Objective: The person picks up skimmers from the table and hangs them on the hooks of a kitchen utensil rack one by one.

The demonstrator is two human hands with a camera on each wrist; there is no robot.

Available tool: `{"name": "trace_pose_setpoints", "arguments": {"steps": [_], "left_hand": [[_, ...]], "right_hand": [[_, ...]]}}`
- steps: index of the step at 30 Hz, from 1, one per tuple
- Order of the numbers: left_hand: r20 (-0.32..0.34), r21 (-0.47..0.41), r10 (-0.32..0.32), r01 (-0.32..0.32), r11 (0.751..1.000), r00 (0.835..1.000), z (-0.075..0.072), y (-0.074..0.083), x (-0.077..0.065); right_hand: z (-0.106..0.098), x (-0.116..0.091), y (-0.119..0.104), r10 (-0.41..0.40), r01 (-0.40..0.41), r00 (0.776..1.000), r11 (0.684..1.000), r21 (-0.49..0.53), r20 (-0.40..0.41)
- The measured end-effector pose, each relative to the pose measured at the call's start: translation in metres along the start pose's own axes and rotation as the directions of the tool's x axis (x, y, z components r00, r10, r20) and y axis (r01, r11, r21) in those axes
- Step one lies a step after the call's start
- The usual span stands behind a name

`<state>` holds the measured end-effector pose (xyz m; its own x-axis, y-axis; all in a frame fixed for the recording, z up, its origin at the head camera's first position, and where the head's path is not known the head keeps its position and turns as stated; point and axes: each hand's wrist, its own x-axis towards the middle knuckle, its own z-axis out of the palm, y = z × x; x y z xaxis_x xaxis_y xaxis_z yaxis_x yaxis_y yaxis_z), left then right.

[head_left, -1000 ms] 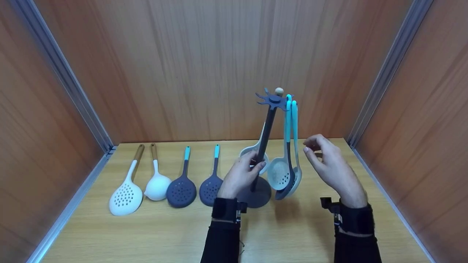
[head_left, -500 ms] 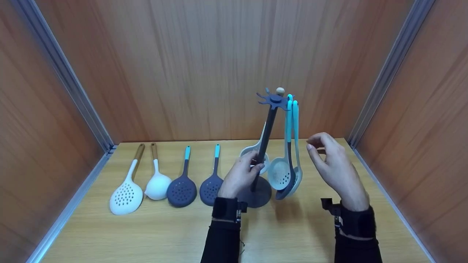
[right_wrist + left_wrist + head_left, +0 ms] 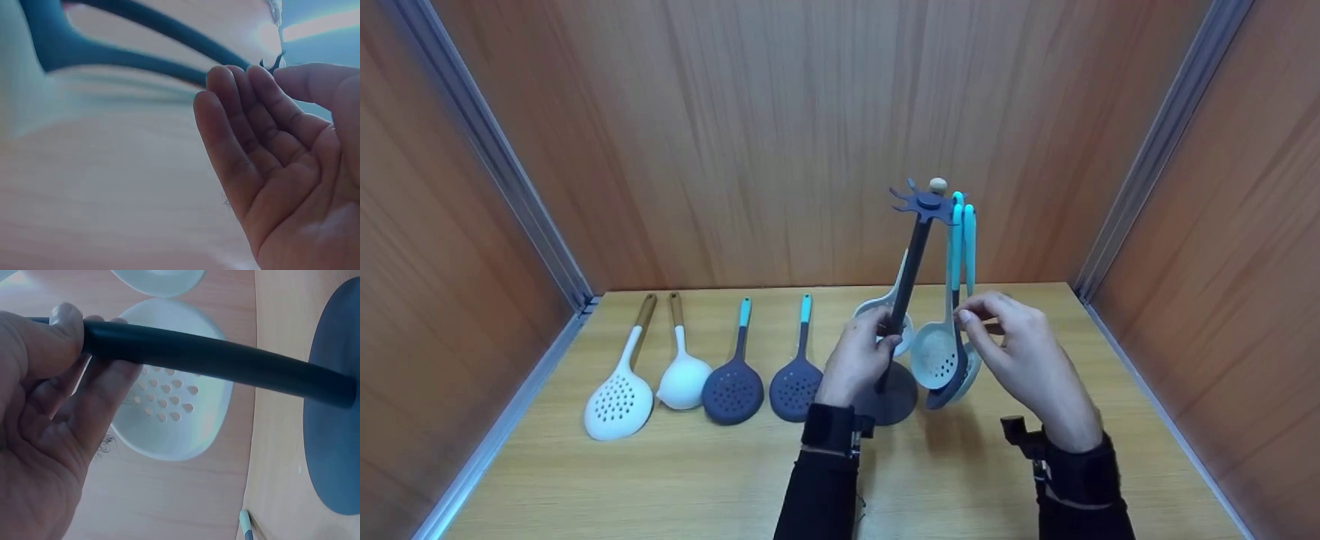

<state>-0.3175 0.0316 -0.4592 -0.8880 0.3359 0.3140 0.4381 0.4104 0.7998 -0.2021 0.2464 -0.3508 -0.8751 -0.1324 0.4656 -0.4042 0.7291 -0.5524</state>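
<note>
My left hand [image 3: 856, 358] grips the dark pole of a utensil stand [image 3: 913, 262], which leans slightly right above its round base [image 3: 889, 397]. In the left wrist view, thumb and fingers wrap the pole [image 3: 225, 360]. From the stand's hooks hang a pale slotted skimmer [image 3: 934, 352], a dark utensil [image 3: 949, 394] and another pale one, all with turquoise handle ends. Behind the pole hangs a pale ladle [image 3: 876, 304]. My right hand [image 3: 1020, 349] has its fingertips right at the hanging handles; in the right wrist view, its fingers [image 3: 239, 152] are loosely bent in front of dark handles.
To the left lie a white slotted turner [image 3: 619, 409] and a white ladle [image 3: 682, 382], both with wooden handles. Beside them are two dark skimmers, one left [image 3: 733, 390] and one right [image 3: 795, 386]. Wooden panels [image 3: 810, 135] enclose the table [image 3: 675, 480] at back and sides.
My right hand has moved left, from beside the stand to the hanging utensils' handles. The left hand keeps its grip; the stand's top has shifted slightly right.
</note>
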Motion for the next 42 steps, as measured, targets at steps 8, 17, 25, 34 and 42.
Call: {"name": "trace_pose_setpoints", "arguments": {"steps": [8, 17, 25, 34, 42], "left_hand": [[-0.05, 0.055, 0.033, -0.03, 0.998, 0.998, 0.006, 0.002, 0.003], [-0.081, 0.074, 0.024, -0.018, 0.997, 0.996, 0.018, 0.008, 0.003], [-0.131, 0.092, 0.098, -0.087, 0.992, 0.986, 0.034, 0.02, 0.005], [-0.119, 0.111, 0.092, -0.079, 0.991, 0.989, 0.05, 0.023, 0.007], [-0.072, 0.075, 0.095, -0.089, 0.993, 0.993, 0.047, 0.021, 0.005]], "right_hand": [[0.032, 0.006, -0.015, 0.121, -0.124, 0.992, 0.99, 0.067, 0.035], [0.06, 0.015, -0.009, 0.209, -0.211, 0.977, 0.976, 0.057, 0.04], [0.066, 0.024, 0.006, 0.193, -0.19, 0.981, 0.976, 0.108, -0.021], [0.059, 0.03, 0.019, 0.23, -0.225, 0.973, 0.967, 0.122, -0.023], [0.066, 0.03, 0.025, 0.208, -0.195, 0.973, 0.973, 0.121, -0.097]]}}
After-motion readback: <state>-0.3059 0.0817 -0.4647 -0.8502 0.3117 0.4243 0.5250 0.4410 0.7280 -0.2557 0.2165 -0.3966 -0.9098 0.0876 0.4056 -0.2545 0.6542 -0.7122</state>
